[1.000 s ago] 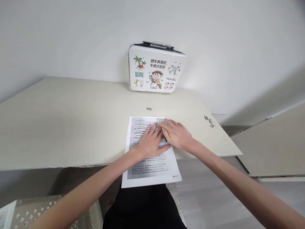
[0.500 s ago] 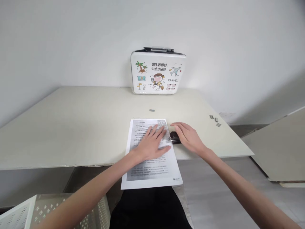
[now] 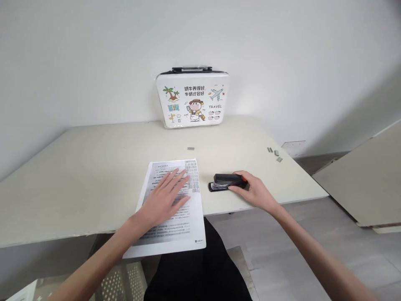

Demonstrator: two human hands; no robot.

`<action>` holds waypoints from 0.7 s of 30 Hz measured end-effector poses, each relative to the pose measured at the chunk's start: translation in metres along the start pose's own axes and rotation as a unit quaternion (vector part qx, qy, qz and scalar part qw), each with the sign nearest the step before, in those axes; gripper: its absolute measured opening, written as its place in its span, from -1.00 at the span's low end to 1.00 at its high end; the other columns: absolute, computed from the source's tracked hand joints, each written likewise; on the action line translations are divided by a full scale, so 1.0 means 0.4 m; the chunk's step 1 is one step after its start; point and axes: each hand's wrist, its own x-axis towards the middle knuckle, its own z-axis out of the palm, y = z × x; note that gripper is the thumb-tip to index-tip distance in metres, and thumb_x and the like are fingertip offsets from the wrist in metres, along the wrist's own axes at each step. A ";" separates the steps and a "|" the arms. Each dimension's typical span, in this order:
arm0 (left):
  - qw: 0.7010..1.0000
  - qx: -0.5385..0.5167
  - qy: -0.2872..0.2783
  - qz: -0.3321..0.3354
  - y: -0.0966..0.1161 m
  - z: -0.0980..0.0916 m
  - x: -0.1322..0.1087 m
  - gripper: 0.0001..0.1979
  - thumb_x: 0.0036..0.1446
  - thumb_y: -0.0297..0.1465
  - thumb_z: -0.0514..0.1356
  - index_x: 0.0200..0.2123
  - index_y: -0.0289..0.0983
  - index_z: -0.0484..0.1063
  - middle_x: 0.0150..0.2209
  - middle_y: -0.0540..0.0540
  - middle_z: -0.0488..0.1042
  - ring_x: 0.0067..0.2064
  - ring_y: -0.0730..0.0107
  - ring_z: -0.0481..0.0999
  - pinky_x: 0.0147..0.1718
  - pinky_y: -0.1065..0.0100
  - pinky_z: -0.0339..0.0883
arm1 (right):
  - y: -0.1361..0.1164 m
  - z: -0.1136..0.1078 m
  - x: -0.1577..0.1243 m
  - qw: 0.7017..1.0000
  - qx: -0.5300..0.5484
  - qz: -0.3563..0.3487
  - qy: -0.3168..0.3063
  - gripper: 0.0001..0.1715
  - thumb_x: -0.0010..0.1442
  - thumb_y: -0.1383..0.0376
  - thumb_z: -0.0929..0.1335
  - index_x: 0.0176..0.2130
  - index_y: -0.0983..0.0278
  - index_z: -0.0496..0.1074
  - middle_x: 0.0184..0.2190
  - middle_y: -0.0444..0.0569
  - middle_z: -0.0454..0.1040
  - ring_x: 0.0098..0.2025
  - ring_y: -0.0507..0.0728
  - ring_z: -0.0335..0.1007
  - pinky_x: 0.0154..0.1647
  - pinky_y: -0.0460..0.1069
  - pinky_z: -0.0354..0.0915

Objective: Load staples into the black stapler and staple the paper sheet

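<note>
My left hand (image 3: 167, 193) lies flat with fingers spread on a printed sheet of paper (image 3: 191, 225); whether more sheets lie under it I cannot tell. The paper's near end hangs out past the table's front edge. To its right, apart from it, a black stapler (image 3: 224, 180) rests on the table, its jaw end pointing left toward the paper. My right hand (image 3: 250, 190) grips the stapler's rear end, thumb on the near side and fingers on the far side.
A white cartoon-printed case (image 3: 193, 100) stands against the wall at the back of the table (image 3: 94, 175). One small grey staple strip (image 3: 191, 148) lies beyond the paper, and several more staple strips (image 3: 276, 153) lie at the right. A perforated white basket (image 3: 122, 282) is below the table.
The stapler has come away from the paper's right edge. My right hand has gone from over the stapler to its rear end. The paper, under my left hand, has shifted left.
</note>
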 end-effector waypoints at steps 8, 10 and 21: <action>0.999 -0.004 0.001 0.036 -0.112 -0.073 -0.275 -0.30 0.43 -0.17 0.18 0.53 0.04 0.01 0.52 0.02 0.08 0.52 0.00 0.08 0.45 -0.10 0.06 | -0.001 -0.008 -0.003 0.996 0.063 0.005 0.066 -0.54 0.26 -0.09 0.45 -0.02 0.15 0.49 -0.05 0.04 0.62 -0.09 0.27 0.54 -0.15 0.09 0.46; 0.998 -0.004 -0.022 0.056 -0.099 -0.078 -0.285 -0.26 0.43 -0.19 0.18 0.54 0.04 -0.05 0.53 0.01 0.05 0.53 -0.03 0.03 0.48 -0.14 -0.06 | -0.007 -0.010 -0.012 0.993 0.068 0.004 0.092 -0.54 0.25 -0.09 0.46 -0.04 0.16 0.49 -0.07 0.04 0.62 -0.10 0.26 0.53 -0.17 0.08 0.45; 0.990 -0.078 -0.091 0.080 0.122 0.035 0.121 -0.29 0.47 0.09 -0.05 0.54 -0.05 0.01 0.56 -0.01 -0.18 0.57 0.04 -0.22 0.51 -0.10 -0.36 | -0.041 -0.094 -0.176 0.984 0.008 0.026 0.173 -0.57 0.27 -0.06 0.46 -0.04 0.16 0.51 -0.12 0.03 0.62 -0.14 0.22 0.54 -0.22 0.02 0.45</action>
